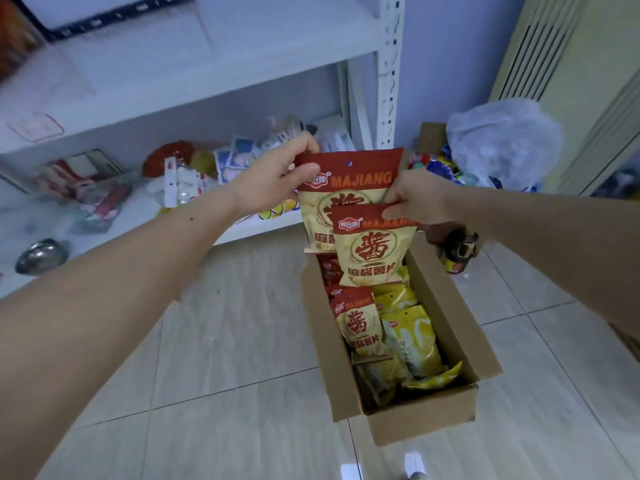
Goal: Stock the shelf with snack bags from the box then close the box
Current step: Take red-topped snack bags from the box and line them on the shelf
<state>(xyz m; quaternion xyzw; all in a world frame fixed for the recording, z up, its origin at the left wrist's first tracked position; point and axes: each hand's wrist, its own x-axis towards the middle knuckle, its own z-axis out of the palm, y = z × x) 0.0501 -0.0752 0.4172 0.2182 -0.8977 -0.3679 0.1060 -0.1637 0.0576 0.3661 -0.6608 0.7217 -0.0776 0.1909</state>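
Both hands are raised over the open box (398, 420), each pinching a snack bag by its red top band. Left hand (273, 181) has its thumb on the front of the upper left corner of the rear bag (349, 188) and its fingers curled behind, so that corner is nipped tight. Right hand (419, 199) pinches the top edge of the front bag (374, 251) near its right corner, thumb and fingertips closed together on the band. Each bag hangs upright with its long axis running top to bottom, red band up, printed face toward the camera; the front bag overlaps the lower right part of the rear one and hangs lower, its bottom edge just above the far end of the box. That box stands on the tiled floor (225, 341), flaps open, its long axis running away from the camera and leaning slightly left. Inside it lie more bags: one red-and-cream bag (360, 323) face up with its top toward the far end, and yellow bags (412, 337) beside and below it, some tilted. Behind the hands a white shelf (263, 67) stands with mixed packets on its lowest board. To the right, a clear plastic bag (502, 140) sits near the wall.
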